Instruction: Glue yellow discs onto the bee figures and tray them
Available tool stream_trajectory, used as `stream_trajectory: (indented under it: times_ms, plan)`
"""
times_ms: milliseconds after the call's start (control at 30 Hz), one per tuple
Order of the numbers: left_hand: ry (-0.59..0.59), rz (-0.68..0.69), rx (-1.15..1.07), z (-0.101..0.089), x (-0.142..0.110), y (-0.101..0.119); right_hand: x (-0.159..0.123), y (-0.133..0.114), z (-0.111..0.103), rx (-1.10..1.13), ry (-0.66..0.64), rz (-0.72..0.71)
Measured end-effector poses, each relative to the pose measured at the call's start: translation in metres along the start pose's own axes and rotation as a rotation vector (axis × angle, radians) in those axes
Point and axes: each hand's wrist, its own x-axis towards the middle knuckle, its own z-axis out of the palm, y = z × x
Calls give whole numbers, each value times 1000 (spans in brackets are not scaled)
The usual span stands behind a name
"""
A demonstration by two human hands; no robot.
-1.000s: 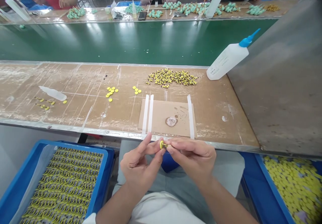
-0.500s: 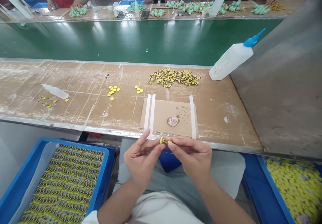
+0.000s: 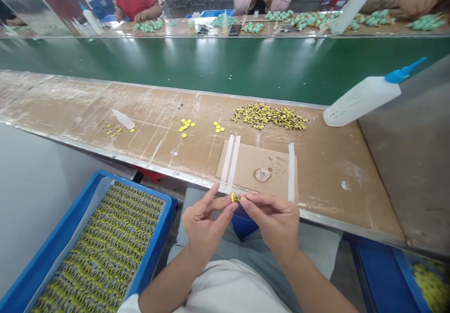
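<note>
Held piece [image 3: 234,198] yellow-and-dark; discs [image 3: 186,125] plain yellow; strip [image 3: 211,66] green; bottle [image 3: 362,102] white, nozzle [image 3: 404,72] blue.

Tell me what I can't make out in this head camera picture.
All in the head view:
Right end of the small yellow-headed piece: covered by the right hand.
Print on the nearest blue-nozzled squeeze bottle: too small to read.
Near end of the blue tray: cut off by the bottom edge.
Yellow pieces at lower right: blurred, cut off by the right edge.
</note>
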Motion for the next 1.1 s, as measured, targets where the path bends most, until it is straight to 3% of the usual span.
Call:
stream_trajectory:
  times_ms: [200, 433, 700, 900, 1100]
  plan:
    - [189, -16, -59, -15, -5, 11, 2, 2, 24, 184, -179, 142]
    - [344, 157, 97, -47, -24, 10, -8, 13, 55, 175, -305, 328]
    - [503, 19, -106, -73, -35, 27, -20, 22, 93, 153, -413, 391]
    - [521, 150, 3, -117, -51, 29, -31, 36, 116, 153, -541, 516]
    - [490, 257, 301, -172, -84, 21, -46, 75, 139, -4, -689, 691]
